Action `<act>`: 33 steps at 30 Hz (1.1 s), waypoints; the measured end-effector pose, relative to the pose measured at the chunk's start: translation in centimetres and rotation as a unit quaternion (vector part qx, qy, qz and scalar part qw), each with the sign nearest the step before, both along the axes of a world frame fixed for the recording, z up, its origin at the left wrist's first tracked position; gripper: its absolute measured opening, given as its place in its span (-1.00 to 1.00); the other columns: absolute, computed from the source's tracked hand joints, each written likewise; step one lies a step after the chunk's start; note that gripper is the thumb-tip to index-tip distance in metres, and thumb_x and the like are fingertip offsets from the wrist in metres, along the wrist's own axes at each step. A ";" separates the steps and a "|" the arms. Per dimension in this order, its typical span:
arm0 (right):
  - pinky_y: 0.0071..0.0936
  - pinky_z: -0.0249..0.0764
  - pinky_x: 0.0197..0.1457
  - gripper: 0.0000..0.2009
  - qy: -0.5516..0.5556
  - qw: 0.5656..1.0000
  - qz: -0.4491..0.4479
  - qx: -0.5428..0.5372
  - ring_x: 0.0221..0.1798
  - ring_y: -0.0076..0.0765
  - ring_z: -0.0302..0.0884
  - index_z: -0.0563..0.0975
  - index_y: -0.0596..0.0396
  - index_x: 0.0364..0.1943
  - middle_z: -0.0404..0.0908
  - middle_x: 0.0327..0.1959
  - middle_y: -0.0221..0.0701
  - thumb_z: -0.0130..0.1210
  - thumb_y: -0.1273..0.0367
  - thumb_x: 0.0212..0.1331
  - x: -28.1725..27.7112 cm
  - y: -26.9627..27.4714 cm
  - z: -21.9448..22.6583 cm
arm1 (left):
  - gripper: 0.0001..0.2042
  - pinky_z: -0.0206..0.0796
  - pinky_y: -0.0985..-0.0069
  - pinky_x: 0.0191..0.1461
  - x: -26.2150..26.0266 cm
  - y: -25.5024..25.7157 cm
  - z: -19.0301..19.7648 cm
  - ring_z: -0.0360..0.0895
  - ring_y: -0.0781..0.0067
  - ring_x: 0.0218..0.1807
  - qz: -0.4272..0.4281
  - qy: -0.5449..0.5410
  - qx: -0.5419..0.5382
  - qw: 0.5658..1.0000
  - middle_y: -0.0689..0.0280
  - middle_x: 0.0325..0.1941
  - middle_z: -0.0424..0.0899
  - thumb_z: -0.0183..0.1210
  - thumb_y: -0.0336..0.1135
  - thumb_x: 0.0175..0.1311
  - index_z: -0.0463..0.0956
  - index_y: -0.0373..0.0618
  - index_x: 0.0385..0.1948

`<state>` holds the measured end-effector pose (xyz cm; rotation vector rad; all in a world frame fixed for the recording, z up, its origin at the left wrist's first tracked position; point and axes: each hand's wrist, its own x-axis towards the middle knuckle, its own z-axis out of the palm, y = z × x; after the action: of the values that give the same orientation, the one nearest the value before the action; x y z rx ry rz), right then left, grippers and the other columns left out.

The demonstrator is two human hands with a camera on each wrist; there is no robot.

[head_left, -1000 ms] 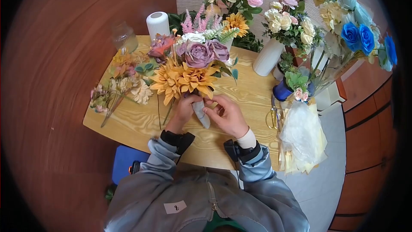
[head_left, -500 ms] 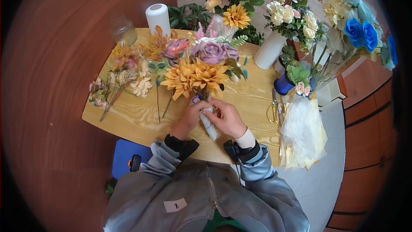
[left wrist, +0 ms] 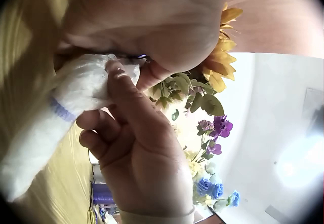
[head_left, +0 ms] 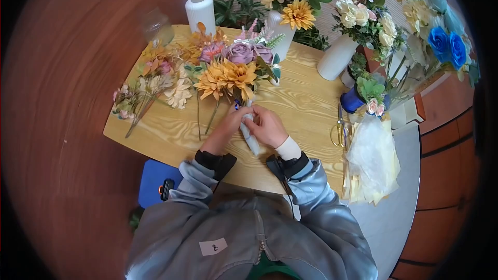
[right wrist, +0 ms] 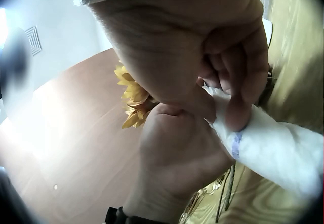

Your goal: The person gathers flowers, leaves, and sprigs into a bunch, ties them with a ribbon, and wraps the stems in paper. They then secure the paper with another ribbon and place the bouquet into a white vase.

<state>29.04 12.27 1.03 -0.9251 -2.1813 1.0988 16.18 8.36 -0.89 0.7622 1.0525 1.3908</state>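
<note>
A bouquet of orange blooms (head_left: 228, 78) and purple roses (head_left: 239, 53) stands over the middle of the table. White wrapping (head_left: 251, 139) covers its lower stems in a narrow bundle, with a purple-blue band (left wrist: 63, 110) across it. My left hand (head_left: 230, 125) grips the bundle near its top, just below a blue tie (head_left: 237, 105). From the other side my right hand (head_left: 267, 127) pinches the wrapping by its upper edge, thumb pressed on it in the left wrist view. The wrapped tail (right wrist: 283, 150) sticks out below both hands. Palms and fingers hide part of the stems.
Loose flower stems (head_left: 148, 96) lie to the left. A white vase (head_left: 200, 14) and a glass jar (head_left: 157, 28) stand behind. Scissors (head_left: 340, 127) and pale wrapping sheets (head_left: 371, 161) lie at right, near a blue pot (head_left: 353, 99) and a flower-filled vase (head_left: 336, 58).
The head view has shifted. My right fingers, more spread a second ago, have closed in on the wrapping beside the left hand. The blue tie has come into sight above the left hand.
</note>
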 end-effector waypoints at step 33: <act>-0.35 0.28 -0.51 -0.77 -0.010 0.991 0.076 -0.107 -0.61 -0.17 0.38 0.43 0.14 -0.54 0.41 -0.69 -0.26 0.08 0.24 -0.10 -2.9 1.6 -4.4 | -0.81 0.38 0.54 -0.35 -1.9 -1.3 -3.8 0.49 0.49 -0.35 0.073 -0.006 -0.036 0.997 0.33 -0.36 0.51 0.02 -0.34 0.15 0.35 -0.16 -0.22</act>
<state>26.18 13.86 -3.42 -0.8737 -2.2098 1.4254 14.32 7.02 -4.65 0.6332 1.1621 1.4711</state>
